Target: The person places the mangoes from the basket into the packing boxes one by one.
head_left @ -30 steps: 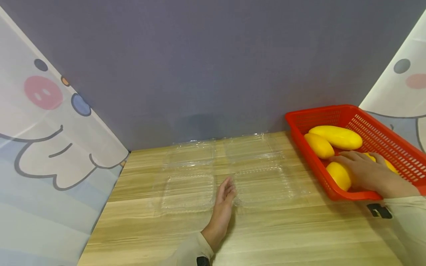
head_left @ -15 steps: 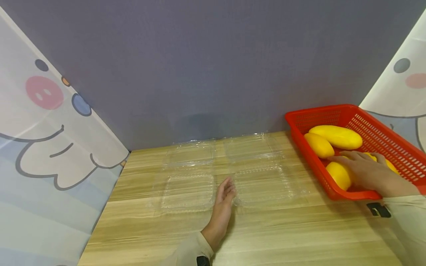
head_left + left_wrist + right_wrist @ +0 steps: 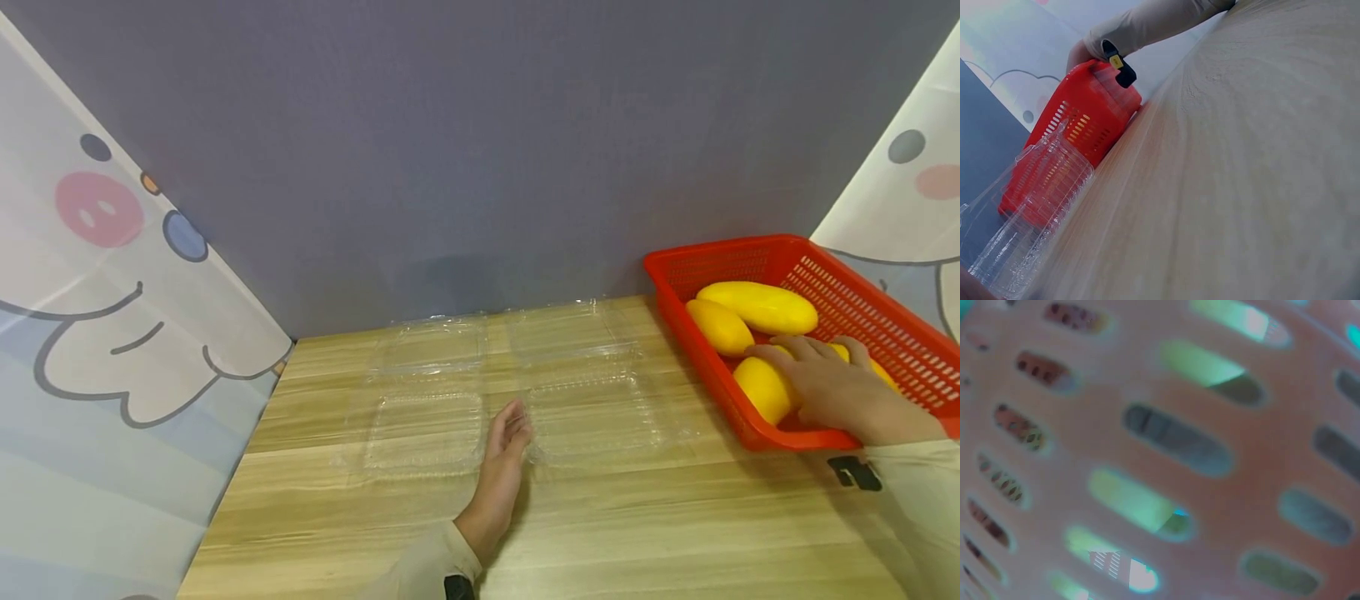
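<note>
Mango under right hand inside red basket, beside two more.

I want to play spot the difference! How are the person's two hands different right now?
The right hand reaches into the red basket and lies over a yellow fruit; the left hand holds nothing. The left hand rests on the wooden table between two clear plastic boxes, thumb side up; the right hand lies palm down. Both wear pale sleeves.
</note>
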Demonstrator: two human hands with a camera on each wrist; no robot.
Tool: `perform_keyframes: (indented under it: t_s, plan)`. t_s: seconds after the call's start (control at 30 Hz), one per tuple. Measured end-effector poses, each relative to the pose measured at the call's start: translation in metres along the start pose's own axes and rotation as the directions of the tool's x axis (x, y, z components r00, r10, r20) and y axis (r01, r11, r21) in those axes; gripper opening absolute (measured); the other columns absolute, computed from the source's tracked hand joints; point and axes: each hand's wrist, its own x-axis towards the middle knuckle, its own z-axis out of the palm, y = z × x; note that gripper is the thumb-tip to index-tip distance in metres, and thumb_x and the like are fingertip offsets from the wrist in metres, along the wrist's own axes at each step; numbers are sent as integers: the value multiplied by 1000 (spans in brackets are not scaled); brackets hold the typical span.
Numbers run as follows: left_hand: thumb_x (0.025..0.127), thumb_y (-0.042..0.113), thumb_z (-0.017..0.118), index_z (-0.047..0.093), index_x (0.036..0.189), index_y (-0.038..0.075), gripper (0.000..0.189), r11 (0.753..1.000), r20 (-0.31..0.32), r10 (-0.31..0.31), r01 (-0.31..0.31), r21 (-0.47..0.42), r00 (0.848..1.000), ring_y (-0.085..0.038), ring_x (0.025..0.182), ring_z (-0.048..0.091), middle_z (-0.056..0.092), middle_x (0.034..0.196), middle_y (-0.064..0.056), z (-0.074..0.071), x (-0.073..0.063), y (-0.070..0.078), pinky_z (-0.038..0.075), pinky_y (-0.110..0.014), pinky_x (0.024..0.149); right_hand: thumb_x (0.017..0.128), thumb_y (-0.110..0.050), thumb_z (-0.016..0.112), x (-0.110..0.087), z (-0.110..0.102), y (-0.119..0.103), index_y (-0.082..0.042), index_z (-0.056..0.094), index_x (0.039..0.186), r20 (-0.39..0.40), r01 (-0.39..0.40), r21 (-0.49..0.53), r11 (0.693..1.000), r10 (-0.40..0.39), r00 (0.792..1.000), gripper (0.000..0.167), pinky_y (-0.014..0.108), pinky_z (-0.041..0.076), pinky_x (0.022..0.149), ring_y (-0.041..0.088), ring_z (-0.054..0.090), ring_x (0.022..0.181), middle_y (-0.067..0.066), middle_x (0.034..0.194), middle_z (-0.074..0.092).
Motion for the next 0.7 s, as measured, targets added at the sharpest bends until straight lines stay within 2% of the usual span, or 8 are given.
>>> perform_keyframes:
  t_s: [0.17,0.5,0.7]
  plan:
    - [106,25,45,29,153,13,51,1000,-19,11,-11,-1,1000,-31,145,31,33,155,-9,1,0,0,24,-55,121,66,-13,87,-1,-2,-1,-13,34,146,-42,13,-40,999,-15,999,96,68,20,93,56,41,119,27,142,35]
    - [104,22,47,34,150,12,49,1000,-52,17,-16,15,998,-30,143,35,38,152,-10,2,2,0,28,-53,119,60,-11,90,-2,-5,2,-16,28,149,-114,-28,-61,998,21,993,109,73,14,97,57,32,121,31,143,30]
    - [105,26,47,33,150,13,49,1000,-41,-3,4,9,999,-30,145,33,35,154,-8,1,1,0,25,-56,120,55,-3,83,-4,-9,2,-12,34,144,-178,-65,-41,997,57,982,102,76,10,97,57,28,121,33,140,29]
